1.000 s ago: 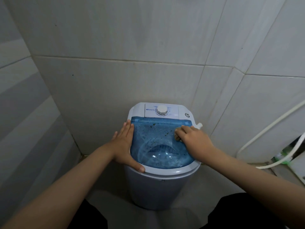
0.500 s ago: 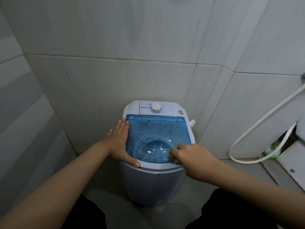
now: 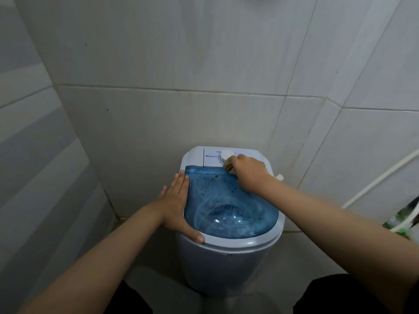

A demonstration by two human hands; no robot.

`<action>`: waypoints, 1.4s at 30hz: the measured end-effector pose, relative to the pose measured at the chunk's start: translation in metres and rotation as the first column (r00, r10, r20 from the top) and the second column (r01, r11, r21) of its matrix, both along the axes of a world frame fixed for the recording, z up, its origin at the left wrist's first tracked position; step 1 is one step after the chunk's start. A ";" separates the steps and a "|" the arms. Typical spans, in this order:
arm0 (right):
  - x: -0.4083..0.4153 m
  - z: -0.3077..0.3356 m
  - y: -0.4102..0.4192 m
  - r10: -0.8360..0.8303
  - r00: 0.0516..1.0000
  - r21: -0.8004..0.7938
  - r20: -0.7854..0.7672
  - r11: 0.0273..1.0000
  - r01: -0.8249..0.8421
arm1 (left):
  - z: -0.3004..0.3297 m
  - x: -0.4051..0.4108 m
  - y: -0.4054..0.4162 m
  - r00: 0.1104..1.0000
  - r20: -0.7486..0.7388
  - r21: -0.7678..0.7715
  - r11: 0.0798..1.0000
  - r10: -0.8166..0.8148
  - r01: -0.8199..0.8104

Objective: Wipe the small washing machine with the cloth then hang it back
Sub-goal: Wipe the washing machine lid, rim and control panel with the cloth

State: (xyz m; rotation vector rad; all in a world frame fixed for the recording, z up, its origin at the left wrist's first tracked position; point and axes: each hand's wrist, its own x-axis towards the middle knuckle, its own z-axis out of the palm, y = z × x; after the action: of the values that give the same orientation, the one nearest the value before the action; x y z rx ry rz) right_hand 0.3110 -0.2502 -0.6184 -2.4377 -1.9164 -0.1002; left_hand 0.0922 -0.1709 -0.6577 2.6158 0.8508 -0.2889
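Note:
A small white washing machine [image 3: 226, 264] stands on the floor against the tiled wall. Its see-through blue lid [image 3: 226, 209] is closed and speckled with drops and dark specks. Behind the lid is a white control panel [image 3: 210, 157] with a round dial [image 3: 224, 156]. My left hand [image 3: 179, 205] lies flat on the machine's left rim, thumb hooked over the front edge. My right hand [image 3: 247, 173] is closed on a small, pale cloth [image 3: 229, 167], most of it hidden under the fingers, pressed at the lid's back edge by the dial.
Grey tiled walls [image 3: 158, 64] close in behind and on the left. A white hose [image 3: 381, 180] runs down the right wall. Something green [image 3: 396, 223] lies at the far right edge. My dark-clothed knees [image 3: 340, 295] are at the bottom.
My right hand has swept with the cloth from the lid's front right edge back up to the control panel by the dial. My left hand has stayed on the left rim.

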 end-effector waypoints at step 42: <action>-0.020 -0.011 0.008 0.129 0.990 -0.043 0.057 0.991 -0.127 | -0.001 -0.001 -0.002 1.000 0.009 0.000 1.000 0.005 -0.005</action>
State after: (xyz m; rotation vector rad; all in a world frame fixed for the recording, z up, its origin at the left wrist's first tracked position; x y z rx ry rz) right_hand 0.2906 -0.2425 -0.6297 -2.3536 -2.1137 -0.1337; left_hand 0.0913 -0.1726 -0.6590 2.6125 0.8545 -0.2750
